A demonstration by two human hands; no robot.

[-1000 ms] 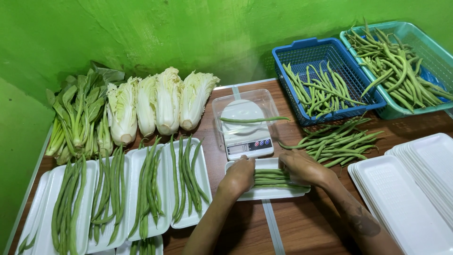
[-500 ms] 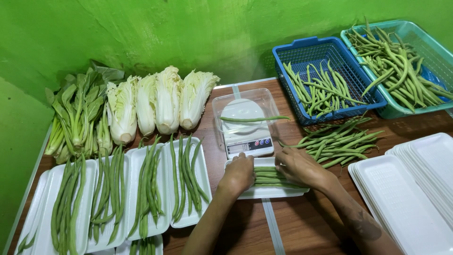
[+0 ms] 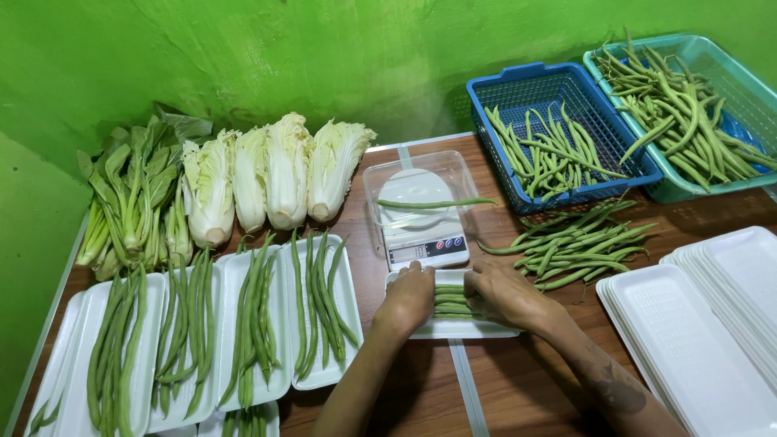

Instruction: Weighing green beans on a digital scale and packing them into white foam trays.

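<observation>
Hands on the beans, just below the scale [image 3: 426,235].
My left hand [image 3: 410,298] and right hand [image 3: 506,293] cup the green beans [image 3: 451,300] on their white tray [image 3: 461,327], fingers curled loosely against both ends; fingertips and bean ends stay hidden.

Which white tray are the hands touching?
The small tray in front of the scale, between left hand and right hand; the others lie untouched.

My 2 hands, low and close together

My left hand [image 3: 411,296] lies palm down with fingers curled, and my right hand [image 3: 503,293] faces it, fingers bent inward. Both forearms reach up from the bottom edge, the right one marked by a dark tattoo.
</observation>
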